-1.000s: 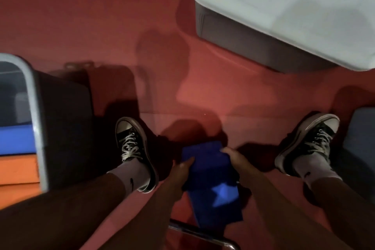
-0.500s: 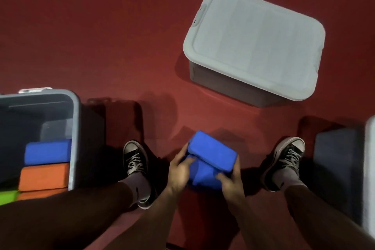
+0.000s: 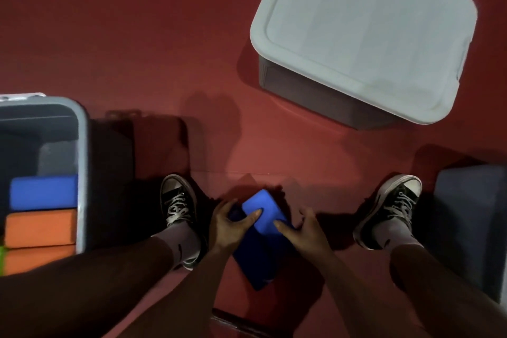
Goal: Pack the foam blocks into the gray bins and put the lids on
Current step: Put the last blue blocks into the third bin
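Between my feet I hold blue foam blocks (image 3: 263, 228), one lighter face up and a darker one beneath it. My left hand (image 3: 230, 225) grips their left side with fingers curled over the top face. My right hand (image 3: 304, 230) grips the right side, fingertips on the blue edge. An open gray bin (image 3: 82, 173) stands at the left with a blue block (image 3: 44, 192) and orange blocks (image 3: 41, 228) stacked inside, plus a green sliver (image 3: 2, 259) at the frame edge. A second gray bin (image 3: 315, 93) with its lid (image 3: 365, 33) on sits at the far right.
The floor (image 3: 137, 49) is dark red. My two sneakers (image 3: 178, 206) (image 3: 392, 206) flank the blocks. Another dark gray bin wall (image 3: 472, 228) stands at the right edge. A dark bar (image 3: 236, 324) lies near the bottom between my legs.
The view has dropped closer to the floor. The blue blocks have turned, from lying crosswise to pointing away from me, and both hands have shifted their grip on the sides.
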`<action>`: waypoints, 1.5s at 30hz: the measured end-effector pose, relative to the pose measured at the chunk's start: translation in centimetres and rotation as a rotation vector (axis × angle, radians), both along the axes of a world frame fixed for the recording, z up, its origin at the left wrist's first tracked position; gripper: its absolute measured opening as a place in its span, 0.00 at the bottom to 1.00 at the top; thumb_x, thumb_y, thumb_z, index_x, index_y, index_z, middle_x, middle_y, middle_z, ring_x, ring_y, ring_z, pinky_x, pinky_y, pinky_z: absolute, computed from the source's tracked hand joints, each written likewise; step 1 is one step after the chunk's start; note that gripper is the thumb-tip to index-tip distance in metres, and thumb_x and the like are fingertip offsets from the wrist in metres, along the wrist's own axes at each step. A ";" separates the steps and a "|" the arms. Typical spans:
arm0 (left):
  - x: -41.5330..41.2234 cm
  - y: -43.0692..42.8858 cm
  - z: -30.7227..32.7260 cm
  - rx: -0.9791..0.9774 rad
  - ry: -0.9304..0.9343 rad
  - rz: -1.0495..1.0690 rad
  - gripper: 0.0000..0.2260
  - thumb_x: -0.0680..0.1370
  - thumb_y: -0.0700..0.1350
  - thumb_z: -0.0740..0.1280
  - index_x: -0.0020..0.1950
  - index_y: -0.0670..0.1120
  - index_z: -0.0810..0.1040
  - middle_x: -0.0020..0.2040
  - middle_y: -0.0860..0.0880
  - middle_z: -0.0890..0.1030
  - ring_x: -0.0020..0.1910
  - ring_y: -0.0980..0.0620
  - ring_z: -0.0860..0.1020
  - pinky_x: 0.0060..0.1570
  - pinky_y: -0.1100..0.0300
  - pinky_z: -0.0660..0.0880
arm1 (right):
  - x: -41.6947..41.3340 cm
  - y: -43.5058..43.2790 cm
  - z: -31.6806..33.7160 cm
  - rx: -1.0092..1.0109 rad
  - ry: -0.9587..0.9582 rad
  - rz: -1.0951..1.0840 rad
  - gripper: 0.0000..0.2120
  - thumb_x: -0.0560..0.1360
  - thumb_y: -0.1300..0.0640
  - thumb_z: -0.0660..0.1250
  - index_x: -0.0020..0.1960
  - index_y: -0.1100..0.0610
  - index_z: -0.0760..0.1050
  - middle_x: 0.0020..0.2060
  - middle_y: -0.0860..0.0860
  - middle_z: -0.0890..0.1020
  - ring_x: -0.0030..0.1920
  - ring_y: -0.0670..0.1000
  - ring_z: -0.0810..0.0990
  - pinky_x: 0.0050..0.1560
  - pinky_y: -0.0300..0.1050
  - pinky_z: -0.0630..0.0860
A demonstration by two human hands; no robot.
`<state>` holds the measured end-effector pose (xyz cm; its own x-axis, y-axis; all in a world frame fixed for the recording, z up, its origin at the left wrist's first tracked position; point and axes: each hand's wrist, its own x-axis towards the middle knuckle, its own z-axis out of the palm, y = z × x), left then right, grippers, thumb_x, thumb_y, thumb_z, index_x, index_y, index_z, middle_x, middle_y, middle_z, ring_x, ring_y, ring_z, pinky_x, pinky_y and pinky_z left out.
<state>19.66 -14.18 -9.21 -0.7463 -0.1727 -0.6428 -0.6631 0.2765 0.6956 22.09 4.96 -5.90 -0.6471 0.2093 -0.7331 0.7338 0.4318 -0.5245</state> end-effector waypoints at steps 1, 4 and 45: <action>0.2 -0.4 0.0 -0.007 0.027 0.004 0.16 0.64 0.53 0.82 0.45 0.55 0.79 0.47 0.58 0.82 0.47 0.64 0.79 0.48 0.69 0.74 | -0.4 -0.1 -0.4 -0.066 0.012 0.039 0.30 0.69 0.52 0.78 0.66 0.50 0.69 0.60 0.42 0.76 0.62 0.42 0.75 0.62 0.39 0.72; 1.6 -1.9 -1.0 0.011 -0.085 0.227 0.19 0.67 0.57 0.79 0.53 0.51 0.82 0.49 0.56 0.85 0.51 0.59 0.81 0.56 0.60 0.77 | -1.4 -1.3 -0.9 -0.097 -0.043 0.185 0.47 0.67 0.57 0.74 0.79 0.45 0.54 0.74 0.45 0.66 0.72 0.45 0.66 0.68 0.38 0.65; -0.7 -11.6 35.7 0.487 0.385 0.255 0.14 0.78 0.59 0.65 0.56 0.52 0.78 0.53 0.51 0.83 0.49 0.52 0.82 0.49 0.56 0.79 | -3.4 -13.6 35.5 -0.127 0.768 0.036 0.16 0.78 0.52 0.68 0.63 0.57 0.74 0.56 0.51 0.81 0.56 0.52 0.80 0.58 0.51 0.76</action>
<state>18.92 -25.76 26.49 -0.9122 -0.1309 -0.3883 -0.3460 -0.2615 0.9011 18.69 -8.65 29.63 -0.9879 0.1233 -0.0940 0.1321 0.3510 -0.9270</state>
